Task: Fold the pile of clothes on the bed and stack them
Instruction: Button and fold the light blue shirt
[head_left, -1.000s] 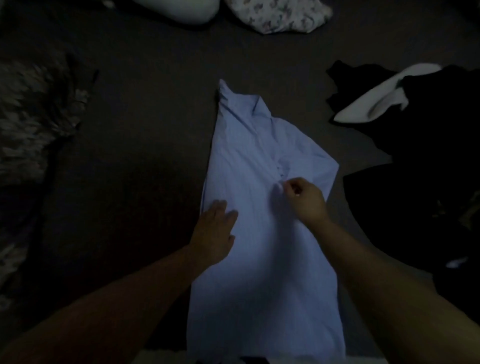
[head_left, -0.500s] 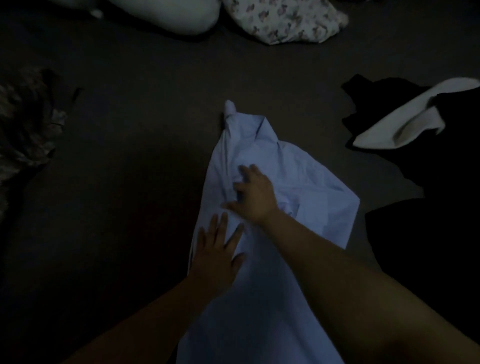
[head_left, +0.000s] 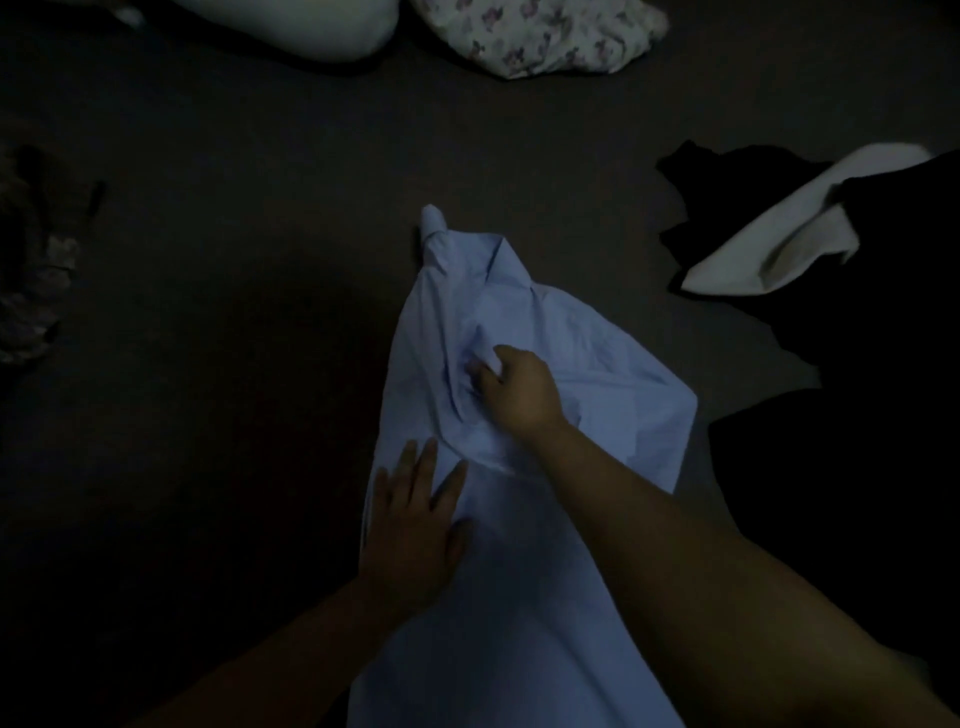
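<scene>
Pale pillow (head_left: 291, 26) at far edge

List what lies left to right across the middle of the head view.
Patterned cloth → left hand → right hand → white garment.

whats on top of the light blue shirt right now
Both hands. The left hand lies flat with spread fingers on the light blue shirt; the right hand pinches a fold higher up, forearm crossing the cloth. Whatever lies beneath the arms is hidden.
</scene>
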